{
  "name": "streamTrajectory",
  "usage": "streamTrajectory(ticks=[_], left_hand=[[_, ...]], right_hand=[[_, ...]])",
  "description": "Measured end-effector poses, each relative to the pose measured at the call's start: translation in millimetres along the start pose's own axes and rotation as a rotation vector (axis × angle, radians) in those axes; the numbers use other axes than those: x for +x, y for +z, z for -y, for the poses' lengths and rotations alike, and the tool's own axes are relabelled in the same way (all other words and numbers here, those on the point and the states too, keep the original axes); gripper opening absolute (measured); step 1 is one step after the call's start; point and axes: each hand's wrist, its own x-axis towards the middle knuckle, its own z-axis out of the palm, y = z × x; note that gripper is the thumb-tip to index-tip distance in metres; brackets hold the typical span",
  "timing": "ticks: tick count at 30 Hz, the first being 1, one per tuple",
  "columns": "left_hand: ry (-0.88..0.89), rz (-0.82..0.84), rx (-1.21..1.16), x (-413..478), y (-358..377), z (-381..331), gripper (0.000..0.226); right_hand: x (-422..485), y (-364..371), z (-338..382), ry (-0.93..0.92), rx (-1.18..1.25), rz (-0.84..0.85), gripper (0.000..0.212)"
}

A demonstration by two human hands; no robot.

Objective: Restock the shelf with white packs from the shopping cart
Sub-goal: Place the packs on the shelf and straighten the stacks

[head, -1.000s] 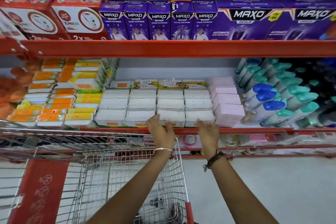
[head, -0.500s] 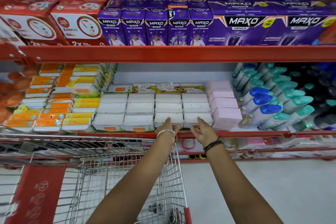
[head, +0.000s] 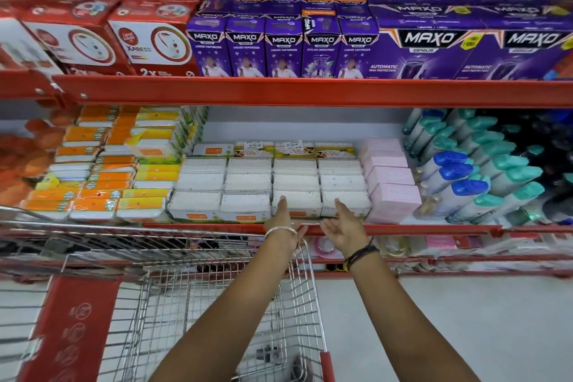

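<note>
Two hands point(head: 282, 220) point(head: 342, 228), four pack columns point(head: 296, 186)

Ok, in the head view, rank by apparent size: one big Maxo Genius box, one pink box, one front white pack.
1. Maxo Genius box, clearly largest.
2. Front pink box and front white pack look alike; not ranked.

Open gap above white packs point(head: 273, 183).

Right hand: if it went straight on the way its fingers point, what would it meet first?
Likely the front white pack at the right end of the row; the open right hand points up at it, though depth is unclear.
</note>
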Motion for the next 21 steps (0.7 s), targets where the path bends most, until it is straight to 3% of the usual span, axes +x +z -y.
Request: streamTrajectory(ticks=[5,8,15,21], left_hand=[[0.107,-0.238,-0.088,1.6,-60.0,-31.6,0.063],[0.142,-0.301,-0.144,3.7,-92.0,-64.7,0.066],[0.109,-0.148,-0.103,17.1,-120.6,-112.6,0.045],[0.076,-0.127,-0.13,25.4,-126.2,-125.4,0.042]], right_hand=[[-28.1,37.5,-41.6,0.059,-0.079,0.118,0.046],[-39.0,68.8,-67.2,0.126,-0.117,0.207,0.046],[-42.1,121.4,-94.5,0.116,-0.07,0.189,0.042],[-37.3,133.1,-104.3,0.095,-0.082,0.134,0.039]])
